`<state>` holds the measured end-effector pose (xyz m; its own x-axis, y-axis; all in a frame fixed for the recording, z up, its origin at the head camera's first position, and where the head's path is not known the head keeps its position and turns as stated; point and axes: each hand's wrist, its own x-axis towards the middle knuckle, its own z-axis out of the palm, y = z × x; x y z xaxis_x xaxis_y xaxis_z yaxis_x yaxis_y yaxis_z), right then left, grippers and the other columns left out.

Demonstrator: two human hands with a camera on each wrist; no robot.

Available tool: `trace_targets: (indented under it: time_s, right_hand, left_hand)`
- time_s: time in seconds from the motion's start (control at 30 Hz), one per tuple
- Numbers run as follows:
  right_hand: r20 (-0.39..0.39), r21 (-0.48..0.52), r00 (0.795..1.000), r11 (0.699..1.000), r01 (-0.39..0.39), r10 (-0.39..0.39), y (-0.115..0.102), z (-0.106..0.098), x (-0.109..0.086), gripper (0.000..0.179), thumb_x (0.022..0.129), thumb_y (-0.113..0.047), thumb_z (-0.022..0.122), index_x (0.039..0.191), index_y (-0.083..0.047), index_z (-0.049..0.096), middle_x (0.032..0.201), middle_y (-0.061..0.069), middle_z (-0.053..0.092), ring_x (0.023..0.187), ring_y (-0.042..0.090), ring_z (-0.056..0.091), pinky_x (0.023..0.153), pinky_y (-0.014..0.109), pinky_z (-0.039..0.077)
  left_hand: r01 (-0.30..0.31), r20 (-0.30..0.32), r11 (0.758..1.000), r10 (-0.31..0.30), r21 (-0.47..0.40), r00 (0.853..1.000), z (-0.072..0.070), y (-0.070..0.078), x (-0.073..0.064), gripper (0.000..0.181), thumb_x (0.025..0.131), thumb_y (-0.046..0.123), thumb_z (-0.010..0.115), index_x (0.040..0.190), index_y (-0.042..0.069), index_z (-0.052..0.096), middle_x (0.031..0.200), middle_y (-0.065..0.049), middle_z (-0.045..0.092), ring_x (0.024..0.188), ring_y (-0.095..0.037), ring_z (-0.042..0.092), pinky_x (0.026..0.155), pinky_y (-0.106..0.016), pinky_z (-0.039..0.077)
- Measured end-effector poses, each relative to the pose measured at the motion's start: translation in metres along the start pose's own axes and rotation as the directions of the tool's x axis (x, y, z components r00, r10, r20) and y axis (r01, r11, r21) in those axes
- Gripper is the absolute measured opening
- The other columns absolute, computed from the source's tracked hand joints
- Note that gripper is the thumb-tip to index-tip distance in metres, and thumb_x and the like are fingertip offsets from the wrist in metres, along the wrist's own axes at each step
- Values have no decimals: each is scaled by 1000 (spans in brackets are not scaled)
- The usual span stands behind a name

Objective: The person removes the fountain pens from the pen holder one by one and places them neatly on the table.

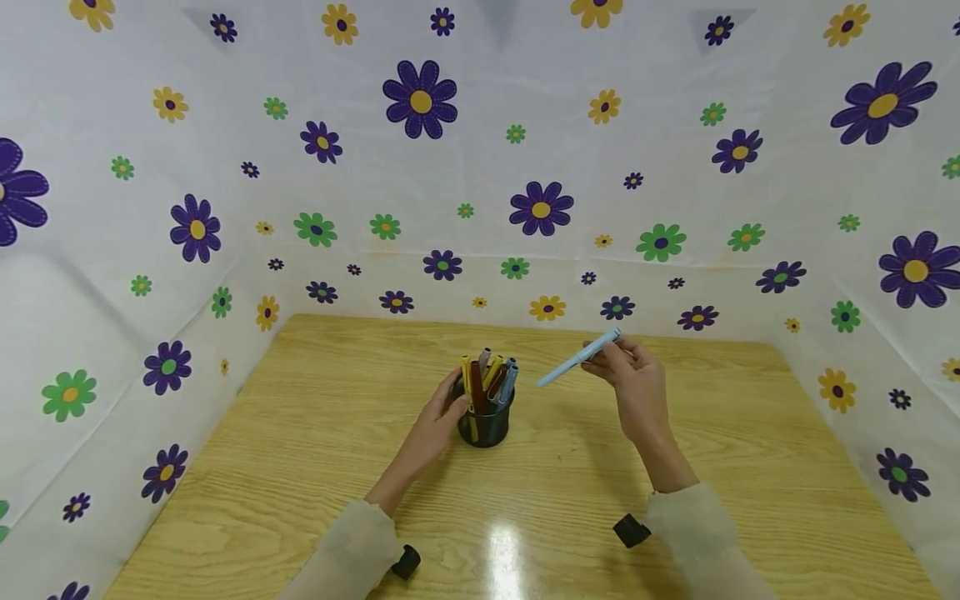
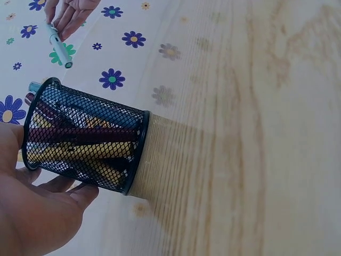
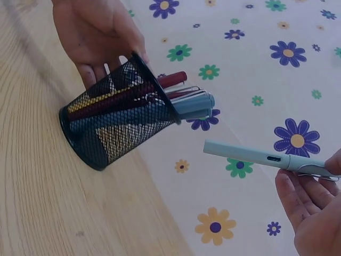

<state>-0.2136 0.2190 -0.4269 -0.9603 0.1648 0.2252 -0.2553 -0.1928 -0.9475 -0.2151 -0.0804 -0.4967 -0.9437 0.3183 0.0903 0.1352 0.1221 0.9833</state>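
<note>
– Where is the light blue pen (image 1: pixel 573 362)?
– Up in the air, tilted, just right of the cup (image 1: pixel 486 432) and not touching it.
– What has hold of it?
– The right hand (image 1: pixel 639 387); thumb and fingers pinch it toward its upper end.
– And the left hand (image 1: pixel 431 425)?
– Its thumb and fingers are curved round the side of the cup, near the rim. The cup stands upright on the table (image 1: pixel 337 392), with yellow, dark red and blue pens (image 1: pixel 477 390) in it.
– Beyond that?
– A white cloth with flowers (image 1: pixel 465 167) round the table's back and sides.
</note>
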Motion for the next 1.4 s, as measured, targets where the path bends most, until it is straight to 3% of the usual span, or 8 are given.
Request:
trace_targets:
  time_s: [0.8, 1.0, 1.4]
  right_hand:
    - [-9, -18, 1000, 1000, -21, 21, -11, -41, -8, 36, 108, -18, 57, 123, 14, 51, 108, 5, 77, 98, 17, 74, 91, 33, 58]
    - [17, -26, 1000, 999, -21, 22, -6, -45, -9, 34, 108, -18, 57, 121, 14, 54, 109, 5, 77, 96, 18, 74, 90, 35, 58]
    - [38, -72, 993, 991, -110, 113, 6, -44, -13, 34, 109, -20, 57, 124, 11, 53, 107, 5, 76, 95, 17, 73, 89, 33, 59]
  left_hand:
    - [1, -1, 1000, -1, 3, 1000, -1, 0, 1, 60, 113, 23, 43, 166, 9, 19, 167, -20, 24, 153, -37, 24, 121, -55, 25]
    - [0, -3, 1000, 0, -3, 1000, -1, -1, 2, 59, 113, 22, 43, 166, 9, 19, 167, -21, 24, 152, -38, 26, 121, -56, 26]
    - [6, -4, 1000, -6, -6, 1000, -1, -1, 1, 59, 113, 25, 43, 166, 10, 20, 168, -18, 22, 154, -35, 23, 122, -53, 25]
